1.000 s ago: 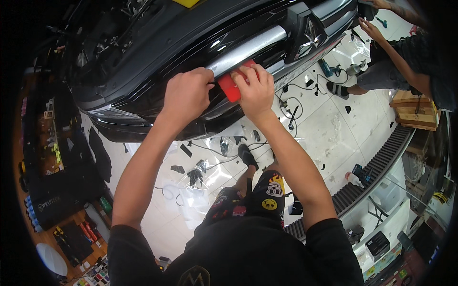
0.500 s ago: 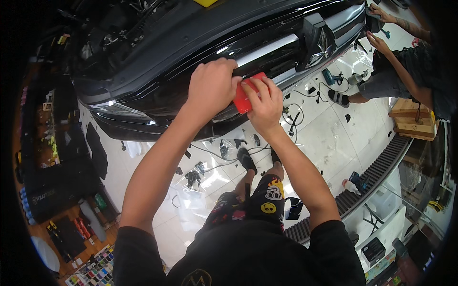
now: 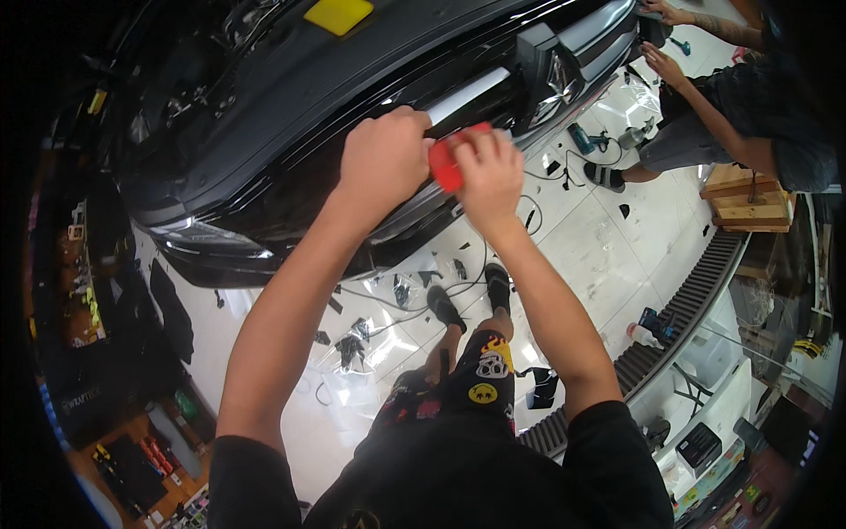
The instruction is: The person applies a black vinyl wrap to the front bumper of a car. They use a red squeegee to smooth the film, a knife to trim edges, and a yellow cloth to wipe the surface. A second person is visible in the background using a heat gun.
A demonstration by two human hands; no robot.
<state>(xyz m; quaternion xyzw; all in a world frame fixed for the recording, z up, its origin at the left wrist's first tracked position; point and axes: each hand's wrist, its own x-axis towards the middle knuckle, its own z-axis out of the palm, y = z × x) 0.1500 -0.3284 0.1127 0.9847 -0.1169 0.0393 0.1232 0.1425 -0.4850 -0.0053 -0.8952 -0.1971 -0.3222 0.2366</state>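
In front of me is the glossy black front end of a car [image 3: 291, 189], with a silver trim bar [image 3: 467, 97] running across its grille. My right hand [image 3: 490, 181], slightly blurred, grips a flat red squeegee [image 3: 446, 167] close to the grille. Just left of it, my left hand [image 3: 383, 159] is closed at the near end of the silver bar. Its fingers curl out of sight, so what they hold is hidden. A yellow card-like squeegee [image 3: 339, 14] lies on the black panel above the grille.
At the upper right, a co-worker's hands [image 3: 665, 63] touch the car's far end. Black scraps [image 3: 351, 344], a cable and a teal power tool [image 3: 582, 138] lie on the white tiled floor [image 3: 582, 238]. A wooden crate [image 3: 749, 210] stands right; a ribbed dark strip [image 3: 679, 309] curves below it.
The view has shifted, bringing more of the yellow squeegee into sight. My right hand and the red squeegee have moved slightly and blurred; my left hand stays by the silver bar.
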